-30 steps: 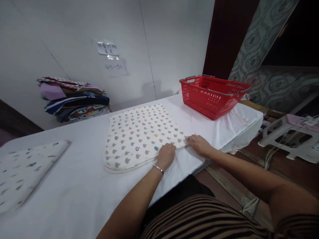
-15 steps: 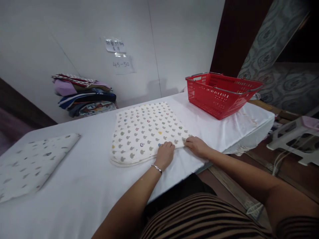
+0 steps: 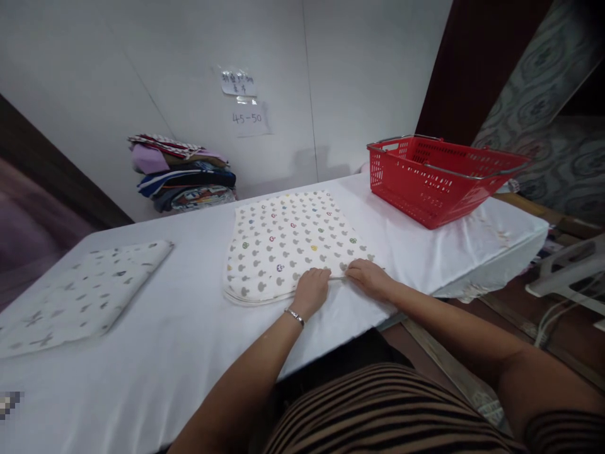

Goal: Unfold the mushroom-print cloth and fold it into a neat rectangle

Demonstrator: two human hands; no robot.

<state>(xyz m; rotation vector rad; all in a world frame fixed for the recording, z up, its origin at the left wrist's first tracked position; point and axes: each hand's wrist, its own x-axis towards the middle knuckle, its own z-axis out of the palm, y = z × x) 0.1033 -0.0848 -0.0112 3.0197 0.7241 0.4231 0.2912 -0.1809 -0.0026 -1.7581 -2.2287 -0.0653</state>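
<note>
A folded cloth (image 3: 288,243), white with small grey and coloured prints, lies flat near the middle of the desk (image 3: 155,353), which is covered in white. Both hands rest on its near edge. The left hand (image 3: 309,291), a bracelet (image 3: 293,316) on its wrist, lies palm down with fingers curled onto the cloth's hem; its grip is narrow and seems to pinch the edge, though the fingertips are partly hidden. The right hand (image 3: 367,277) sits just beside it at the cloth's near right corner, fingers bent low on the hem; whether it pinches or only presses I cannot tell. The two hands are close together, almost touching.

A second folded cloth (image 3: 85,296) lies well apart on the left of the desk. A red basket (image 3: 439,180) with metal handles stands at the far right. A pile of folded clothes (image 3: 182,173) sits at the back by the wall (image 3: 94,75), under two paper notes (image 3: 243,101).
</note>
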